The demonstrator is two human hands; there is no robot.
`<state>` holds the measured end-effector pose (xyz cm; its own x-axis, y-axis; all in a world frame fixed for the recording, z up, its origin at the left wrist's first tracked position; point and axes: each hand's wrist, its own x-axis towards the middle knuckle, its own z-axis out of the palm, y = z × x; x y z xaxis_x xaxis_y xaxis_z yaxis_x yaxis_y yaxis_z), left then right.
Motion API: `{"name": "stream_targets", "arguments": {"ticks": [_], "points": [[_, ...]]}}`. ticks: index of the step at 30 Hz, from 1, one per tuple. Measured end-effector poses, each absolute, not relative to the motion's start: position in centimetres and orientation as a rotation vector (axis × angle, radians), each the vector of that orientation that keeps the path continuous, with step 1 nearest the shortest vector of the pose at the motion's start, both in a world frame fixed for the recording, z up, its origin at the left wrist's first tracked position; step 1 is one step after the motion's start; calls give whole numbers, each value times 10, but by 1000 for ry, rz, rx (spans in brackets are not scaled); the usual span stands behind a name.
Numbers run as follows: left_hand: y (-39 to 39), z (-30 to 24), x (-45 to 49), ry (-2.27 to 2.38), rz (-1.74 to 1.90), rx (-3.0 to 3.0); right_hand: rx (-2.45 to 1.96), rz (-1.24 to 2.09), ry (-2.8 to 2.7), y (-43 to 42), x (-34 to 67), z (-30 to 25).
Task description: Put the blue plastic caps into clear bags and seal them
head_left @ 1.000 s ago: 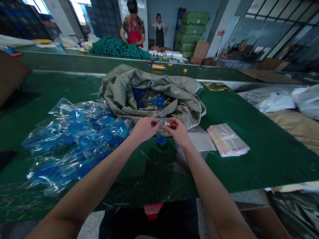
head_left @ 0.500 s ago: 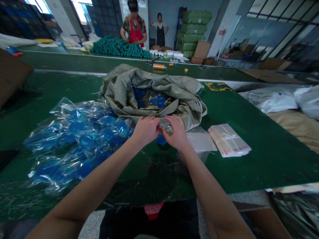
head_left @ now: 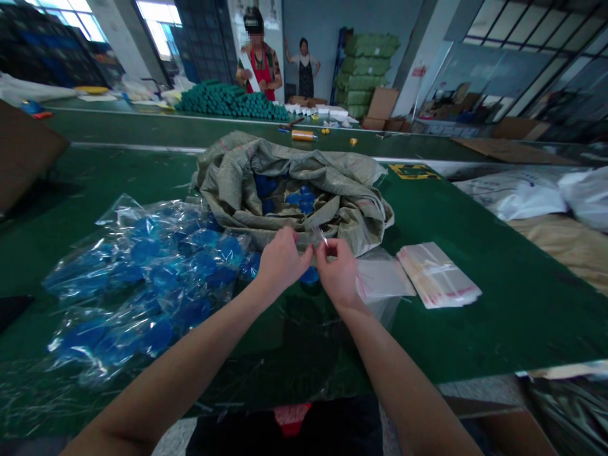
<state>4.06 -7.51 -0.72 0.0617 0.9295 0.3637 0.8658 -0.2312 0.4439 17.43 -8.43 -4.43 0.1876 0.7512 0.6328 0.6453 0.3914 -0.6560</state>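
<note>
My left hand (head_left: 284, 258) and my right hand (head_left: 336, 269) meet in front of the woven sack, fingers closed in a pinch. Between them is a small clear plastic bag (head_left: 319, 235), its upper edge sticking up past the fingertips. Just below, a round blue piece (head_left: 310, 275) shows, partly hidden by the hands; whether it lies inside the bag I cannot tell. The grey-green woven sack (head_left: 228, 164) lies with its mouth rolled open, several blue pieces (head_left: 304, 197) inside. Left of my hands is a heap of blue pieces in clear bags (head_left: 161, 272).
Flat clear bags (head_left: 382, 277) and a banded stack of them (head_left: 439, 275) lie at the right on the green table (head_left: 494, 329). Behind are a tape roll (head_left: 303, 135), a green pile of rolls (head_left: 232, 101) and two people. A cardboard piece (head_left: 26, 155) stands at left.
My hands have drawn slightly apart, and the clear bag's edge now stands up between them. In the background, the person in the red apron now holds a long white piece.
</note>
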Motion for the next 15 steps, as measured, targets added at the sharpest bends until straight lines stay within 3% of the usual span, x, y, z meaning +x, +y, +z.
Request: {"name": "stream_targets", "arguments": {"ticks": [3, 10, 15], "points": [[-79, -4, 42, 1716, 770, 2137, -1286, 81, -1471, -88, 174, -41], [-90, 10, 44, 1729, 929, 2261, -1383, -32, -1476, -94, 180, -28], [-92, 10, 44, 1749, 923, 2322, -1429, 158, -1413, -100, 179, -17]]}}
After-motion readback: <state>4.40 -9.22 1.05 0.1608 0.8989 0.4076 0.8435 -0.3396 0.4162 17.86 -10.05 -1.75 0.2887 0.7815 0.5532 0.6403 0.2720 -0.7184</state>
